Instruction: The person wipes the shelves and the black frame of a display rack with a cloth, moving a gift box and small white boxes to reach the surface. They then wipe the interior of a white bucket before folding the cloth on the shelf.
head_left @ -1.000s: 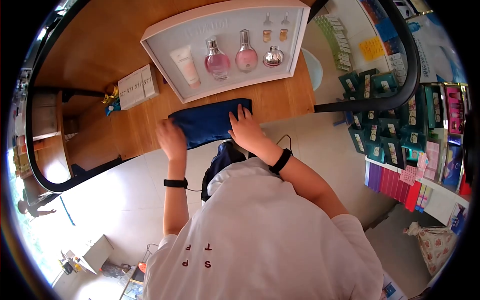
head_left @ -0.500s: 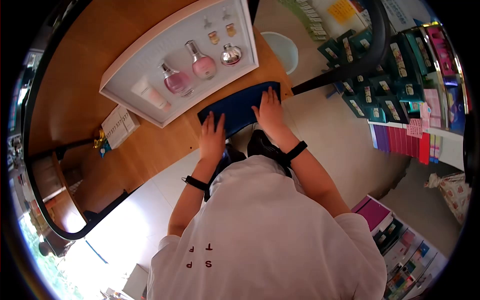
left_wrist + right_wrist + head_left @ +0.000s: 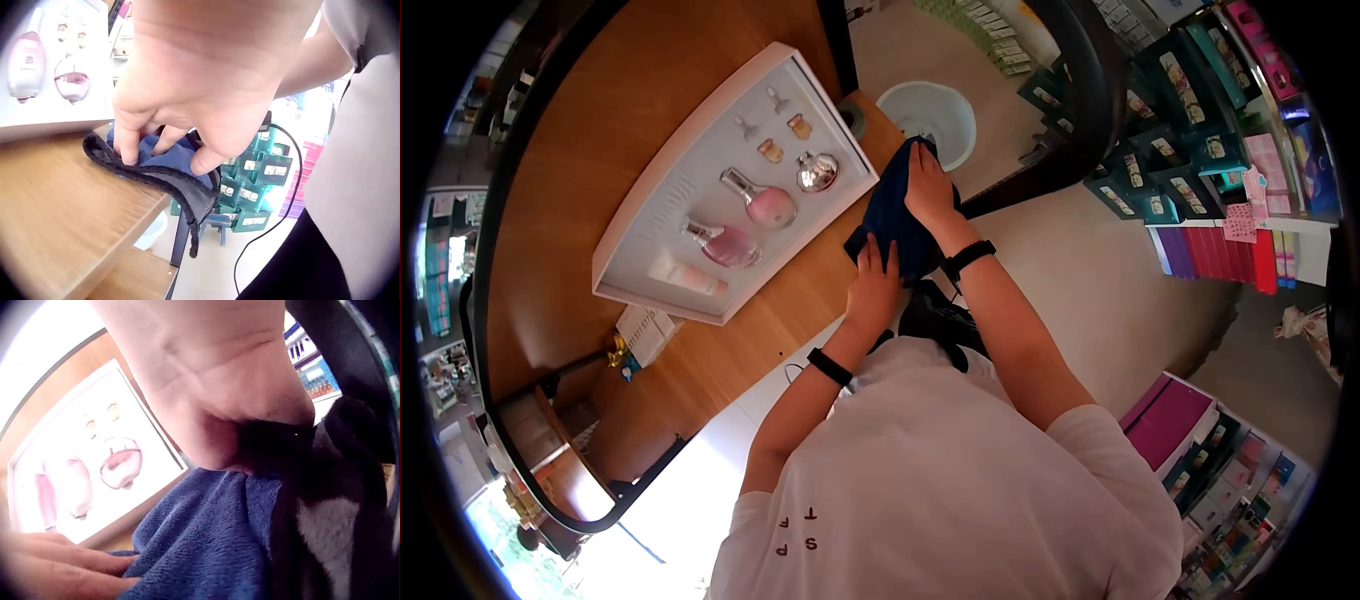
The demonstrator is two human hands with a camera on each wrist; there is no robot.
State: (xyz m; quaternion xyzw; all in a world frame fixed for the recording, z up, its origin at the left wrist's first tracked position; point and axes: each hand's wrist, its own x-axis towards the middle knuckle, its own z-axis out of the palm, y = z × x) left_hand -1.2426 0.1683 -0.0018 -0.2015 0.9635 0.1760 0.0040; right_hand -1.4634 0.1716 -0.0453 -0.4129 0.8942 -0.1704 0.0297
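A dark blue cloth [image 3: 888,208] with black edging lies bunched at the right end of the wooden table, partly over its edge. My left hand [image 3: 872,298] holds the near end; in the left wrist view its fingers bend down into the blue fabric [image 3: 181,160], with the thumb at the border. Farther along, my right hand [image 3: 930,192] grips the other end, its fingers laid over the top. The right wrist view shows the cloth [image 3: 209,534] in folds beneath the right hand, whose fingertips are hidden, and left-hand fingers [image 3: 69,572] at lower left.
A gift box [image 3: 805,250] with pink perfume bottles and a tube stands on the table [image 3: 785,330] left of the cloth. Small white boxes [image 3: 645,333] sit farther left. Beyond the table end are a pale basin [image 3: 948,110], a black frame bar [image 3: 1030,185] and shelves of green boxes [image 3: 1180,200].
Both hands have moved right along the table to its end. The cloth, first spread long and flat, is now bunched and turned. The head view has swung, turning the gift box.
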